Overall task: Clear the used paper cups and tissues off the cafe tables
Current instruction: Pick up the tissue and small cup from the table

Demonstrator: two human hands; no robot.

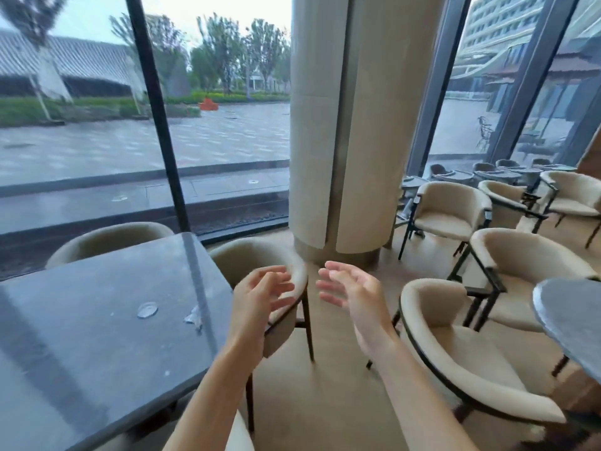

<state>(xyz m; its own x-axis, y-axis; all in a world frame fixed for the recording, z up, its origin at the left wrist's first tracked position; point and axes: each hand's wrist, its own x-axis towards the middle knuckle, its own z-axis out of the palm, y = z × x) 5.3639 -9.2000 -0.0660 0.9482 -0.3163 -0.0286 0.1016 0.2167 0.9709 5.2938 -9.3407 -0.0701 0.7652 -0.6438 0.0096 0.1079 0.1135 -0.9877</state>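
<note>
Dark square table point(97, 336) at left, both hands' grip slack and empty: left hand point(260, 297), right hand point(354, 291) beyond its right edge.

The table point(97, 336) at the lower left is dark grey with pale shiny streaks. The round table point(572, 320) at the right edge is speckled grey. The chairs point(455, 353) are cream with black frames and legs. The big pillar point(344, 125) in the middle is beige. The floor point(325, 402) is light brown. The window frames point(156, 109) are black. Outside, upper left, the trees point(221, 53) are green.
</note>
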